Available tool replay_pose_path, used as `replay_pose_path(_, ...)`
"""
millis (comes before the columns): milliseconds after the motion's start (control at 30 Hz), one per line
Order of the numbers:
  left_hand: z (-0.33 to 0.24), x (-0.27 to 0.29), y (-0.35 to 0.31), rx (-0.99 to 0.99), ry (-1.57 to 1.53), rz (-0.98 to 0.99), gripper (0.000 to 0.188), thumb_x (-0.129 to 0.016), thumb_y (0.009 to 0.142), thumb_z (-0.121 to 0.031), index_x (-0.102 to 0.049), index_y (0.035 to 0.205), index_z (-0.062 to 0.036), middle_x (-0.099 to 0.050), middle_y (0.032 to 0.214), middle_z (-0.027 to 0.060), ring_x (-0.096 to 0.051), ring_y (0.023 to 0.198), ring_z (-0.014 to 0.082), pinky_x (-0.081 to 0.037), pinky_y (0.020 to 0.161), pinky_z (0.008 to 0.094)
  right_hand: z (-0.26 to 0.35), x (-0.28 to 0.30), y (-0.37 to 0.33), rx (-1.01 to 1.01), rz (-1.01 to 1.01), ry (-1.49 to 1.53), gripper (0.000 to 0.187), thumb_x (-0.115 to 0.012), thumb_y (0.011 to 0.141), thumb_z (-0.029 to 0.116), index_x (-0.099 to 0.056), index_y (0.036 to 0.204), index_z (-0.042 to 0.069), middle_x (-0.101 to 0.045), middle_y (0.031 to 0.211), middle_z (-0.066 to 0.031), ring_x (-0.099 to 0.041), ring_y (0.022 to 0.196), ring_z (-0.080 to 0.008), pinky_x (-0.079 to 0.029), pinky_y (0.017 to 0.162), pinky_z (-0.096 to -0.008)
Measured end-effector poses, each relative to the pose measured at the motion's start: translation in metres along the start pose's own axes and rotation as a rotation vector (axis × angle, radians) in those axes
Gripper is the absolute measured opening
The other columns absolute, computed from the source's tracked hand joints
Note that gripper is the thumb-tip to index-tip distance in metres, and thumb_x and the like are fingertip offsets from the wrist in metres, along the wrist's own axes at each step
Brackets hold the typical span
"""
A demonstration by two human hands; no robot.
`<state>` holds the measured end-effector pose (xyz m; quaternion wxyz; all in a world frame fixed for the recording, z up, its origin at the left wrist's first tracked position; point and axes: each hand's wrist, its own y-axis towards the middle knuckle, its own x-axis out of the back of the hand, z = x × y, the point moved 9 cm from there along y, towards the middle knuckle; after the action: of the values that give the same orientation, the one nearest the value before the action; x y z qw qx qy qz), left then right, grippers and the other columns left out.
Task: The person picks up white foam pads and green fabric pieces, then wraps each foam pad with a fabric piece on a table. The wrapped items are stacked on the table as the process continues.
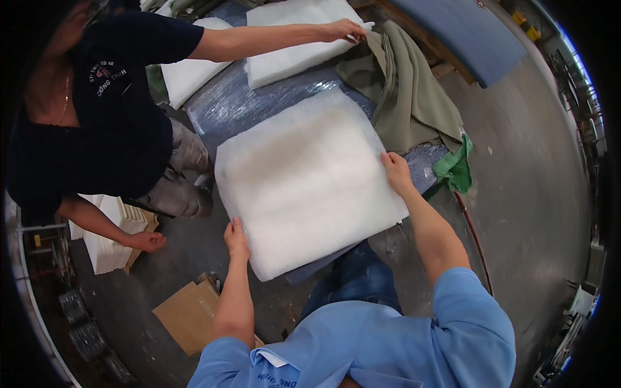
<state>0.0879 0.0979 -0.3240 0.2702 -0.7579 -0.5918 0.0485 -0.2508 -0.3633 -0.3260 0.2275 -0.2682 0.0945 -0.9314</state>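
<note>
Padding sheet (304, 200) seen plain white; cloth (411, 97) seen olive-green; shirt (388, 336) seen light blue; co-worker's top (123, 136) seen dark navy; cardboard (187, 317) seen tan.

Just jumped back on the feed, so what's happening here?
The wearer's left hand and right hand hold a white batting pad by opposite sides, in front of their body. Beyond it, a co-worker's outstretched hand is where a white padding stack meets draped olive-green fabric; which one it grips is unclear. The co-worker's lower hand appears to hold nothing.
</note>
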Motion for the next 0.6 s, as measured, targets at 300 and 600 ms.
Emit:
replay_pose_path(300, 0.048, 0.005, -0.072, -0.052, 0.204, -0.027, 0.041, -0.056, 0.106, -0.035, -0.067, 0.107, 0.0045, -0.070, 0.100, 0.0103, -0.062, 0.089, 0.0176, -0.049, 0.083, 0.0341, -0.061, 0.022, -0.074, 0.042, 0.127, -0.013, 0.038, -0.067, 0.097, 0.033, -0.067, 0.107, -0.004, -0.073, 0.093, -0.0141, -0.067, 0.086, -0.0208, -0.051, 0.079, -0.0349)
replay_pose_path(600, 0.060, 0.008, -0.074, 0.038, 0.172, -0.066, 0.042, -0.054, 0.107, -0.037, -0.066, 0.102, 0.0025, -0.068, 0.096, 0.0074, -0.060, 0.086, 0.0136, -0.048, 0.079, 0.0319, -0.083, 0.039, -0.068, -0.110, 0.128, 0.152, 0.026, -0.068, 0.098, 0.028, -0.069, 0.097, 0.003, -0.069, 0.083, -0.0022, -0.060, 0.072, -0.0088, -0.047, 0.060, -0.0264)
